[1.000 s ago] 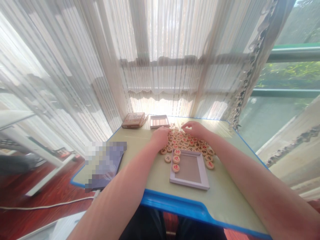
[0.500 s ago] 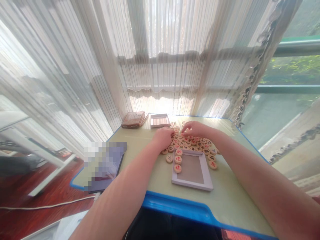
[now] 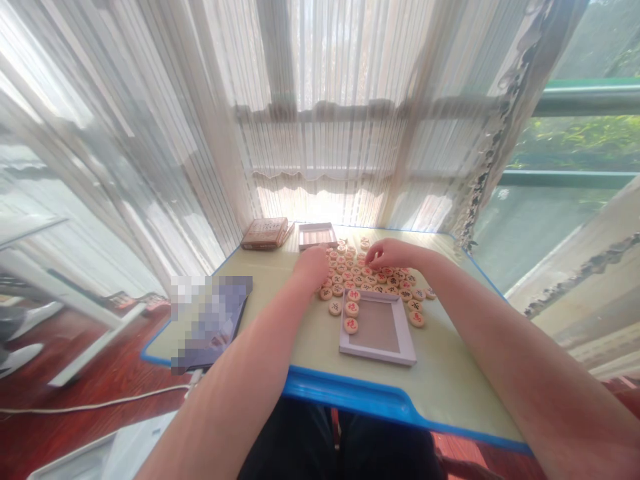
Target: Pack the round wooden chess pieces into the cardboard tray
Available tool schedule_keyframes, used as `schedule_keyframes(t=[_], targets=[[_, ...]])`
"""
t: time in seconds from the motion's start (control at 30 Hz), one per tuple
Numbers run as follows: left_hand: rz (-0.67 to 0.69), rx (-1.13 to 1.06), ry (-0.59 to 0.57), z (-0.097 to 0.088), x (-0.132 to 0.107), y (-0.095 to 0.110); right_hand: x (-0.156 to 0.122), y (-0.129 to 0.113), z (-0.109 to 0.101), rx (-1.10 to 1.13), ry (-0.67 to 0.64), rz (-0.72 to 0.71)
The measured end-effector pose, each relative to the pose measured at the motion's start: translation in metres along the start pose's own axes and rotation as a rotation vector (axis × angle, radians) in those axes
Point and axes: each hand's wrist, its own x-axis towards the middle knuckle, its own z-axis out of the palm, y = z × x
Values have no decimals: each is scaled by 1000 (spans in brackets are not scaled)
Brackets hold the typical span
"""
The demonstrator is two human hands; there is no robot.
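Note:
Many round Xiangqi pieces (image 3: pixel 349 275) with red or black characters lie in a spread on the table. My left hand (image 3: pixel 313 267) rests at the left edge of this spread, back toward me; its fingers are mostly hidden behind it. Over the far middle of the pieces is my right hand (image 3: pixel 387 253), fingers bent down and somewhat apart, fingertips at the pieces. Nearer me lies a shallow white box tray (image 3: pixel 377 355). Three red pieces stand in a column along its left side, the middle one a red cannon piece (image 3: pixel 352 309).
A second shallow box part (image 3: pixel 318 237) and a brown printed box (image 3: pixel 265 233) sit at the table's far left. A dark tablet (image 3: pixel 220 320), partly blurred out, lies left with a white cable (image 3: pixel 100 403). The blue table edge (image 3: pixel 350 397) is close to me.
My left hand has shifted left, uncovering more pieces. My right hand has moved slightly right. The whole view has tilted a little.

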Motion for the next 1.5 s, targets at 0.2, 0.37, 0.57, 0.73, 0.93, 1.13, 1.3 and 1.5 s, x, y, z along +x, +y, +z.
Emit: schedule_keyframes(t=[0.2,0.37,0.57,0.73,0.93,1.13,1.3,1.5], targets=[[-48,-103,82,-1,4,-7,2,-5,3,-96,-49,-47],[-167,-278,200,2,8,-14,5,-6,4,-145,-61,-74],[-169,-370,193,2,11,-16,4,-7,3,-157,-79,-57],[-160,-335,185,1,9,-16,0,-12,2,-158,-88,38],[-133,-256,193,-2,5,-12,1,-10,4,-88,-84,-8],[-47,-134,227,-5,3,-3,3,-9,6,-136,-7,2],[-39,-147,258,-6,0,1,-1,-12,7,-141,-22,13],[8,-148,262,-4,-1,1,-3,-11,5,-90,4,-33]])
